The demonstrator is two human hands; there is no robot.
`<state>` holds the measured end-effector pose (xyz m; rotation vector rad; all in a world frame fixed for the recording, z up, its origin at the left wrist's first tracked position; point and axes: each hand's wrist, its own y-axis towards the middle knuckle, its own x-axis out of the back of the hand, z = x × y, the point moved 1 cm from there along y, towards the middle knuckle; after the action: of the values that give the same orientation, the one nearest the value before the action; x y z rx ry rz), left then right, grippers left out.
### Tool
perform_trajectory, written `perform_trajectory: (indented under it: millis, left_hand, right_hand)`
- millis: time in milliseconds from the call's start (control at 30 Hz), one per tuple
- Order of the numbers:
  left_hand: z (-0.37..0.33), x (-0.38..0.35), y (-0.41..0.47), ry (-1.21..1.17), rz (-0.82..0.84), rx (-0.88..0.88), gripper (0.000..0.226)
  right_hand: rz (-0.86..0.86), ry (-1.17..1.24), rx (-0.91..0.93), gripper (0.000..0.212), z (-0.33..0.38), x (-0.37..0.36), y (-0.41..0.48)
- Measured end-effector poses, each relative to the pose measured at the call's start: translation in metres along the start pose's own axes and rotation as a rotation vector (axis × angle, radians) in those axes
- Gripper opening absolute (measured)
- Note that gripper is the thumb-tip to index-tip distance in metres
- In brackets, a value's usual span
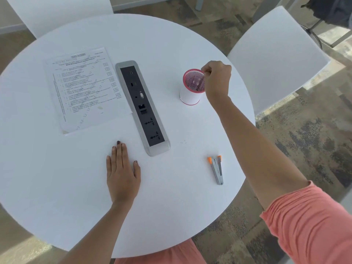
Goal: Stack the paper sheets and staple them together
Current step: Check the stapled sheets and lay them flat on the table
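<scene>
Printed paper sheets (83, 88) lie in a stack on the left of the round white table (57, 178). A grey stapler with orange tips (217, 169) lies on the table at the front right, its arms spread apart. My left hand (122, 170) rests flat on the table, palm down, fingers together, holding nothing. My right hand (217, 80) reaches to the rim of a pink mesh cup (192, 86) at the right, fingers pinched at its edge. Whether they hold something small is not clear.
A long grey and black socket panel (142, 107) is set into the table's middle, between the paper and the cup. A few tiny bits (183, 142) lie right of it. White chairs (276, 54) stand at the far right and far left.
</scene>
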<state>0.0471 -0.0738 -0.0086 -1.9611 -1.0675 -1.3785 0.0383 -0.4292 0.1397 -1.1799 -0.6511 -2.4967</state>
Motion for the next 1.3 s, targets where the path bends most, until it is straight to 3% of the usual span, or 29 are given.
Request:
perform_trajectory:
  millis: [300, 633, 967, 1300]
  left_hand:
    - [0.0, -0.001, 0.0, 0.006, -0.002, -0.008, 0.062]
    - [-0.001, 0.001, 0.0, 0.004, -0.006, -0.007, 0.062]
    - [0.0, 0.0, 0.0, 0.012, 0.005, -0.004, 0.062]
    - [-0.001, 0.0, 0.001, 0.015, 0.009, -0.003, 0.062]
  right_hand:
    - [-0.208, 0.137, 0.036, 0.016, -0.006, 0.004, -0.055]
    - [0.095, 0.25, -0.298, 0.024, -0.044, -0.026, -0.195]
    - [0.24, 0.153, -0.077, 0.035, -0.059, -0.028, -0.197]
    - [0.27, 0.201, -0.109, 0.023, -0.063, -0.033, -0.183]
